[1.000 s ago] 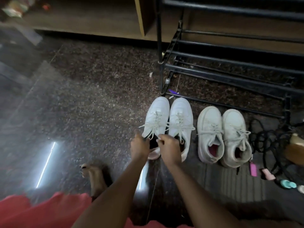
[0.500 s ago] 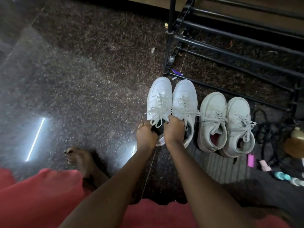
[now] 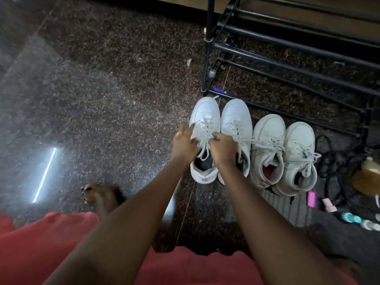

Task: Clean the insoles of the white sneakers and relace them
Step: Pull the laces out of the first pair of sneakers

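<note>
White laces (image 3: 205, 138) on the left-hand shoe are the job in hand, by my reading: the bow has to be undone so the shoe opens up for cleaning.

Head view: the white sneakers (image 3: 236, 120) stand side by side on the dark speckled floor (image 3: 102, 99), just to 3 o'clock of centre, with their toes pointing to 12. The right hand (image 3: 223, 148) is curled round the laces at the bow. The left hand (image 3: 183, 145) sits at that shoe's 9 o'clock edge with its fingers blurred, so I cannot tell whether it grips anything.

It is best to pull a free end, not a loop, then slacken each crossing from the top eyelets down while steadying the shoe.

A greyer pair (image 3: 267, 151) stands just beside the sneakers at 3 o'clock, and a black rack (image 3: 287, 48) rises at 1 o'clock. No brand or writing is legible anywhere.
</note>
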The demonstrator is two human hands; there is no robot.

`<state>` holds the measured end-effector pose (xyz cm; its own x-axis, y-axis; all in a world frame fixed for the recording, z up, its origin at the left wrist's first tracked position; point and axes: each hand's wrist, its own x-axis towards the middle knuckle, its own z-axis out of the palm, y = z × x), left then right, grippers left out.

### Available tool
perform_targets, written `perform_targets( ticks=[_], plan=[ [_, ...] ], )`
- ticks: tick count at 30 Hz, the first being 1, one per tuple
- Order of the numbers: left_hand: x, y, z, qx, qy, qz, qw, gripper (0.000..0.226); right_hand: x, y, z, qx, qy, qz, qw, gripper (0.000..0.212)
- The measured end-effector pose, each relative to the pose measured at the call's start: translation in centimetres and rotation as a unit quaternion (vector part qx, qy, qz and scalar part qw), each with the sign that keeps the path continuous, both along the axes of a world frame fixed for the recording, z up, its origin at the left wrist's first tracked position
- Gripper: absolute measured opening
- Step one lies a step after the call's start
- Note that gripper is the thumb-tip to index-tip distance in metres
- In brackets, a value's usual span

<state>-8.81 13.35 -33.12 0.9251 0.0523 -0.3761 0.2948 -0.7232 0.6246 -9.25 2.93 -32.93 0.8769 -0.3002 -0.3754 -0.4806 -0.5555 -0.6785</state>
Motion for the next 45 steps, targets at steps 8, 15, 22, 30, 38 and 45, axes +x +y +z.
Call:
perform_targets(
  ticks=[8, 15, 22, 30, 38, 45],
  plan=[
    [0.8, -0.5, 2.5, 0.104, 0.020, -0.033, 0.994, 0.026, 1.5, -0.5, 0.9, 0.010, 0.028, -0.048, 0.998, 0.008],
    [1.3, -0.9, 7.0, 0.050, -0.109, 0.036, 0.992, 0.020, 1.7, -1.9, 5.3, 0.069, -0.054, -0.053, 0.995, 0.010],
    [1.4, -1.5, 14.1, 0.012, -0.215, 0.102, 0.971, 0.019, 3.0, -2.6, 16.4, 0.212, -0.138, -0.074, 0.965, 0.028],
    [1.8, -3.0, 24.4, -0.118, -0.341, 0.126, 0.924, 0.016, 3.5, -2.5, 29.8, 0.255, -0.271, -0.025, 0.928, 0.018],
    [2.9, -2.0, 26.1, -0.175, -0.241, 0.073, 0.952, 0.015, 4.0, -2.8, 28.7, 0.172, -0.220, -0.041, 0.959, 0.016],
    [4.7, 1.1, 15.8, -0.107, -0.161, 0.168, 0.967, 0.025, 6.3, -3.1, 16.0, -0.055, -0.126, 0.027, 0.990, 0.017]
  ],
)
